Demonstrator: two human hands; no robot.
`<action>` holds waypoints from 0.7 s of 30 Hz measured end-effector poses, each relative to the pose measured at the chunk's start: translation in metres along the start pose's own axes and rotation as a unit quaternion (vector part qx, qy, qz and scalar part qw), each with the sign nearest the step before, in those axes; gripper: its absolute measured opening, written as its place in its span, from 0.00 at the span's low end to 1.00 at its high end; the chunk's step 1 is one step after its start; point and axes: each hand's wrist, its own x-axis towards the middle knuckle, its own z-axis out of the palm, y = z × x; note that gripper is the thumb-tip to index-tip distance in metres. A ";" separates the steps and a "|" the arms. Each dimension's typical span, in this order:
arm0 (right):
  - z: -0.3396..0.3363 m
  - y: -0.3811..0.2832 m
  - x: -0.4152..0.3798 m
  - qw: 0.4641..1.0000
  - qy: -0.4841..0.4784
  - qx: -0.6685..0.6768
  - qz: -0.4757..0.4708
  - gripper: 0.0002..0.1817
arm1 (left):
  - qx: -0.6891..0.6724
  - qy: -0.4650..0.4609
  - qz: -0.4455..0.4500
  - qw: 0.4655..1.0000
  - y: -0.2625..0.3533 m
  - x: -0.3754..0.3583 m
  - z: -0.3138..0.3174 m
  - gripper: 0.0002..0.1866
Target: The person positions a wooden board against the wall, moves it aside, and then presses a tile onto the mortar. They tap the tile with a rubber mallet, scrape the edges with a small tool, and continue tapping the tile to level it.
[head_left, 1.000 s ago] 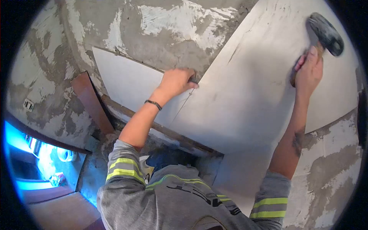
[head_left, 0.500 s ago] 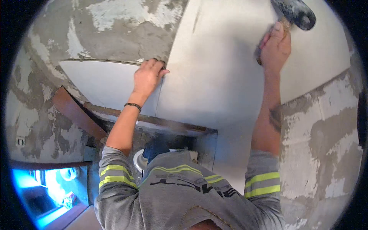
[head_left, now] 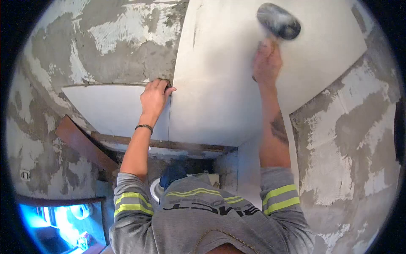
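My right hand [head_left: 267, 62] grips the short handle of a rubber mallet [head_left: 279, 21], both slightly blurred. Its black head is over the upper part of a large white tile [head_left: 211, 93] on the wall. My left hand [head_left: 154, 98] is at the upper right corner of a smaller white tile [head_left: 114, 108], beside the seam with the large one. Its fingers are curled over the top edge, close to a small dark thing; I cannot tell what they hold.
Bare wall [head_left: 139, 46] with patches of mortar surrounds the tiles. A wooden strip [head_left: 186, 145] runs along their lower edge. A brown board [head_left: 84, 139] leans at the left, above a bright opening [head_left: 63, 224]. A wall outlet [head_left: 25, 175] is at far left.
My right hand has swung the mallet to the left across the large tile. The left hand stays at the same tile corner. The view has shifted slightly.
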 end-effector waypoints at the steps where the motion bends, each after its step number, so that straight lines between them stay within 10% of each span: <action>1: 0.002 -0.010 0.000 0.997 -0.026 -0.063 0.047 0.25 | -0.002 0.002 0.010 1.000 -0.002 -0.001 0.000 0.17; 16: -0.016 -0.010 -0.039 0.982 0.025 0.049 0.180 0.27 | 0.009 -0.012 0.024 1.000 0.003 0.007 -0.006 0.17; 19: -0.020 0.013 -0.042 0.984 0.004 -0.148 0.100 0.28 | -0.004 -0.025 0.019 1.000 0.016 -0.002 0.000 0.17; 21: -0.026 0.002 -0.041 0.974 -0.038 -0.100 0.202 0.25 | 0.006 0.096 -0.040 0.995 0.042 -0.021 0.023 0.21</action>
